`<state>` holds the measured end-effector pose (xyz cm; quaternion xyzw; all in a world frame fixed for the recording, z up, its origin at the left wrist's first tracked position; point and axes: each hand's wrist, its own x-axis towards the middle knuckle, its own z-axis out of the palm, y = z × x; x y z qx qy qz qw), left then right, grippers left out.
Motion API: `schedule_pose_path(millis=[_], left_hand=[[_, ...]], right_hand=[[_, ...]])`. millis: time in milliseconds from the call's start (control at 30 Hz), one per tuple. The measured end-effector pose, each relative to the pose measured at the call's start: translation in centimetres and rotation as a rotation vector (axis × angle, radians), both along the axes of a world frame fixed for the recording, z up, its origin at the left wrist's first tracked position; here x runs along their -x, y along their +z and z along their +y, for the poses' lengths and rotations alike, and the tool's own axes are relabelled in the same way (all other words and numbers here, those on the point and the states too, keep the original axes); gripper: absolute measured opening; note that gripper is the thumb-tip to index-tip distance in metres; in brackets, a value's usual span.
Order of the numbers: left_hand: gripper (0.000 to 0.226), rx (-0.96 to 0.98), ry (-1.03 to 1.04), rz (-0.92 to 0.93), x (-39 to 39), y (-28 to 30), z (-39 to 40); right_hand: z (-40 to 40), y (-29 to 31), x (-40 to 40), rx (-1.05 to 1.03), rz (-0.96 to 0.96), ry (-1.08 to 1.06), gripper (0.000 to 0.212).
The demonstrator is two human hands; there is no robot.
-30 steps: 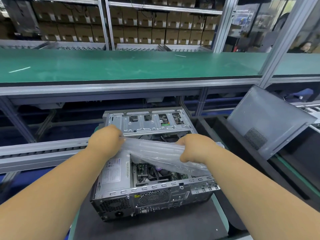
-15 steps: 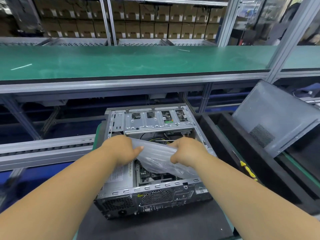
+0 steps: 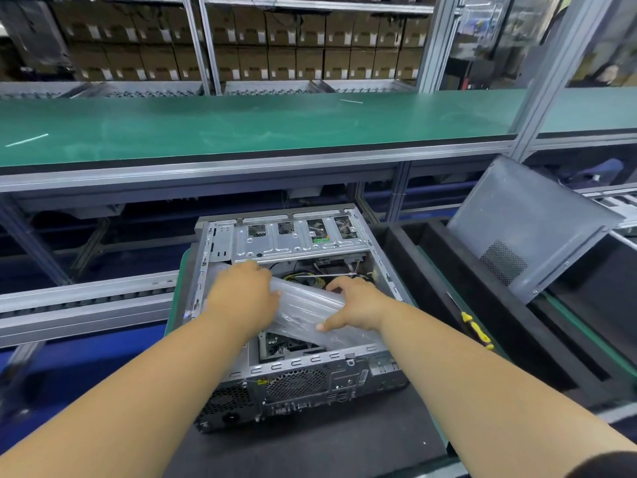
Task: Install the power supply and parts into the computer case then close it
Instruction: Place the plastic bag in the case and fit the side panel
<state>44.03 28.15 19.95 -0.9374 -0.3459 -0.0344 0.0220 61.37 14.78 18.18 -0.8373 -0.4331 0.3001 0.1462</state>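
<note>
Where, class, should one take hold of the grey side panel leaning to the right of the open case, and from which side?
Grip the side panel by its raised upper edge, coming from above on the case's right. It leans tilted with its lower edge down in the black tray, so the top edge stands free. Its flat face offers the fingers no purchase; pinch across the thin edge.

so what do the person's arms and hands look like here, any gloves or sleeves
No gloves: the left hand and the right hand are both bare, with no rings or watch showing. Both forearms are uncovered right up to the frame edge. Only a dark sleeve edge shows at the bottom right corner, on the right arm.
</note>
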Motion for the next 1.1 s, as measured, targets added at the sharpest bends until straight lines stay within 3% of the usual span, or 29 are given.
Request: schedule_pose_path(millis=[100,267,367,500,633,800,967,1100], left_hand=[[0.047,0.2,-0.154,-0.082,-0.8,-0.4,-1.4],[0.039,0.219,-0.127,-0.156,-1.4,-0.5,-0.7],[0.038,0.26,-0.129,-0.17,-1.3,-0.9,-0.3],[0.048,0.299,-0.163,-0.15,-1.5,-2.2,0.1],[0.055,0.283,-0.192,-0.085,-2.3,-2.9,0.1],[0.058,0.29,-0.185,-0.053,-2.8,-2.5,-0.1],[0.042,0.266,-0.174,-0.048,-1.4,-1.3,0.2],[0.034,0.298,-0.157,-0.097,-0.9,-1.2,-0.3]], right_hand=[[0.1,0.4,0.2,-0.059,-0.017,-0.05,0.078],[-1.0,1.1,0.6,-0.162,-0.267,0.047,0.029],[-1.7,2.3,1.3,-0.158,-0.442,0.109,0.032],[-1.6,3.6,1.7,0.004,-0.508,0.177,0.047],[0.0,3.5,1.4,0.146,-0.376,0.013,0.042],[-0.4,3.9,0.0,0.07,-0.214,-0.014,0.036],[-0.7,2.8,-0.5,0.08,0.003,0.035,0.046],[-0.6,2.4,-0.1,0.075,0.017,0.032,0.048]])
